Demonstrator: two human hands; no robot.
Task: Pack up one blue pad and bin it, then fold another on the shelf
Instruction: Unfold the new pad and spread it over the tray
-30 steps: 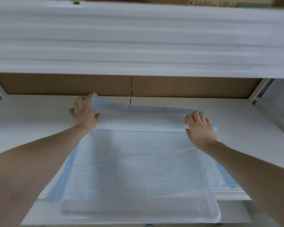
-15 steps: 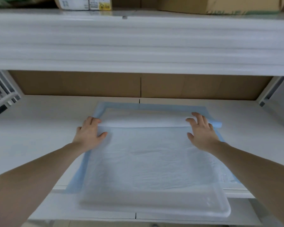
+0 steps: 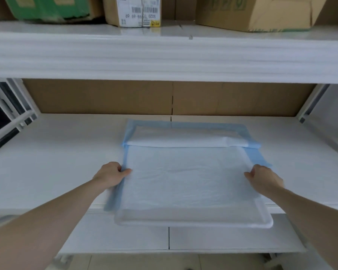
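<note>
A wide white shelf [image 3: 47, 172] runs across under another that carries cardboard boxes [image 3: 252, 12]. Spread flat on it lies the blue pad [image 3: 183, 182], white face up with a blue border, its far end already turned over into a band and its near edge hanging just past the shelf front. It looks thin, limp and very light, likely to slide and crease, so the side edges seem the sensible places to hold. The left hand [image 3: 110, 174] pinches the left border, thumb on top, its grip narrow on the pad. The right hand [image 3: 263, 177] closes on the right edge likewise
</note>
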